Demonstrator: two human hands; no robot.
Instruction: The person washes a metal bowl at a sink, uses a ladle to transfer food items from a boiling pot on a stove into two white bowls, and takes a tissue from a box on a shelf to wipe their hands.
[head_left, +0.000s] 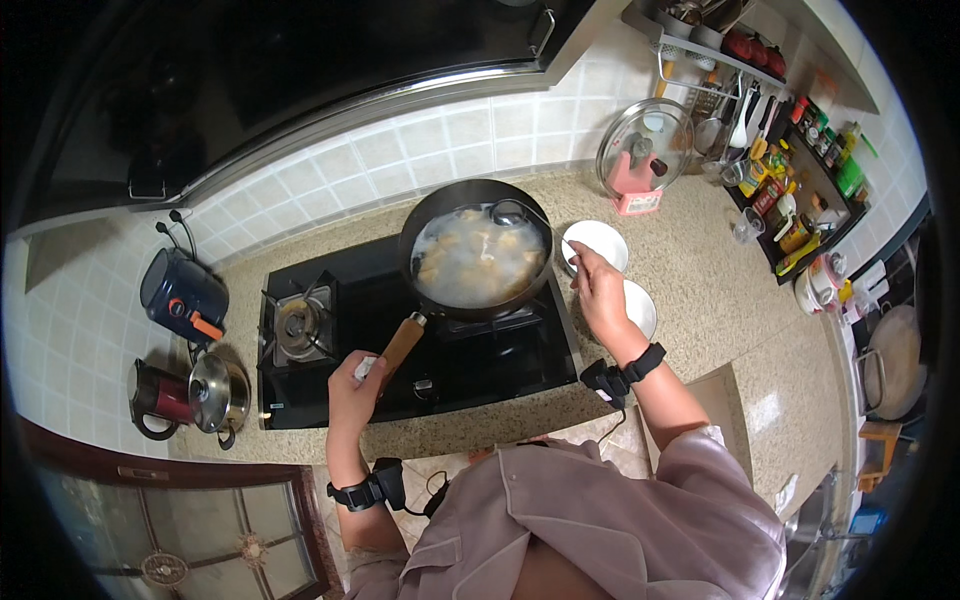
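Note:
A dark wok sits on the right burner, filled with cloudy, steaming liquid and pale yellowish pieces. My right hand grips the thin handle of a metal ladle, whose bowl dips into the liquid near the far right rim. Beneath and beside that hand are two white bowls on the counter. My left hand pinches a crumpled white tissue or cloth against the wok's wooden handle. Whether its fingers wrap under the handle is hidden.
The black gas hob has a bare left burner. A lidded steel pot, kettle and dark air fryer stand left. A glass lid rests in a pink stand; a condiment rack is right.

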